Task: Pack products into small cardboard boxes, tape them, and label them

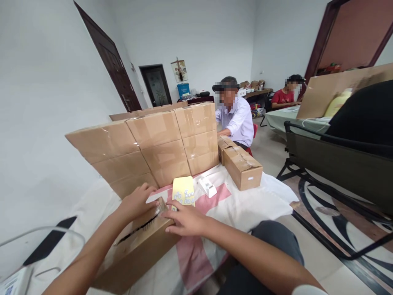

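Note:
A long cardboard box [135, 250] lies in front of me on the cloth-covered table. A narrow gap runs along its top, with something dark showing inside that I cannot make out. My left hand [138, 200] is bent over the far left side of the box, thumb and fingers gripping its top near the end. At the right far corner, my right hand [187, 219] rests against the box with its fingers apart. Shiny clear tape [160, 205] shows on the box end between the hands. Just beyond my right hand is a yellow sheet [183, 186] with small bluish marks.
Stacked cardboard boxes [162, 147] form a wall behind the work area. A white device [207, 187] lies on the cloth [242, 209]. Two more boxes [242, 166] stand at the right. A person [238, 119] sits beyond them; a dark chair [340, 159] is at far right.

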